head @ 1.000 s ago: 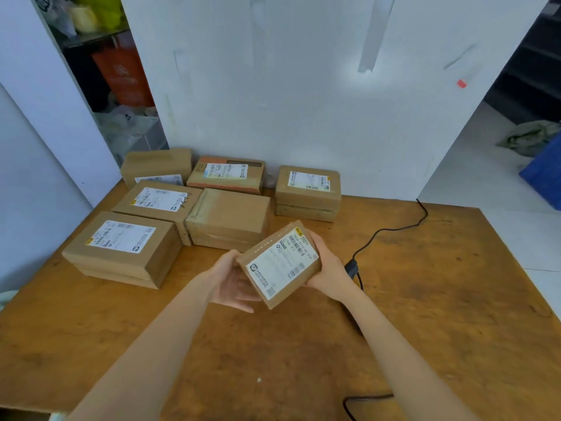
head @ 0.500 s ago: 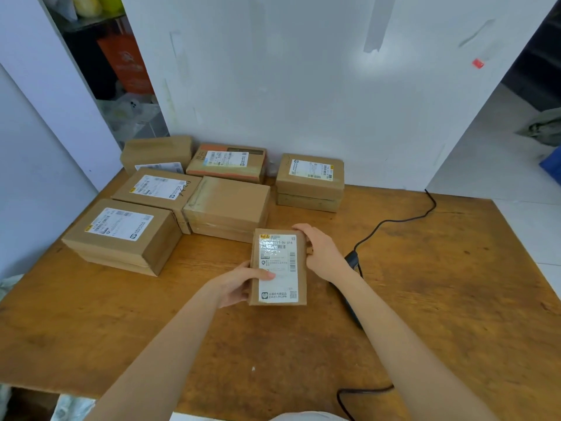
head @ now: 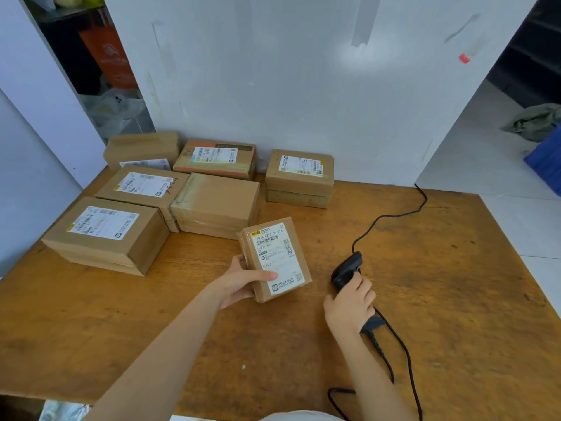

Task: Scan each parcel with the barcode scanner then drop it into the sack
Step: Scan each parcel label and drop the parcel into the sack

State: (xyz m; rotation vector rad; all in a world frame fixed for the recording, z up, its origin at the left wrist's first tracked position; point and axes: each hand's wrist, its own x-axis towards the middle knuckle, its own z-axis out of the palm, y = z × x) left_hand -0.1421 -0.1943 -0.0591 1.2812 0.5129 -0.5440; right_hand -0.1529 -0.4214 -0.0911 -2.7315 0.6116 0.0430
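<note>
One view only, from the head camera, looking down on a wooden worktop (head: 455, 299) set against a white wall panel (head: 303, 86). The left hand (head: 239, 282) holds a small parcel (head: 274, 258) near the middle of the worktop; its grip is pressed onto the box, thumb lying across the white shipping label (head: 277, 259) and fingers wrapped round the left side. The parcel is tilted, label face up, its lower edge low over the wood; whether it touches the surface cannot be told. Just to its right, apart from it, the right hand (head: 350, 302) has its grip wrapped round the handle of a dark barcode scanner (head: 346, 270), whose head points away from the person. A black cable (head: 391, 217) runs from the scanner's far end to the wall, and more cable trails from the handle toward the near edge. Six more cardboard parcels (head: 215, 205) sit at the back left of the worktop, five clustered close together and one a little apart to the right; most show white labels. A blue container (head: 546, 159) stands on the floor at far right.
</note>
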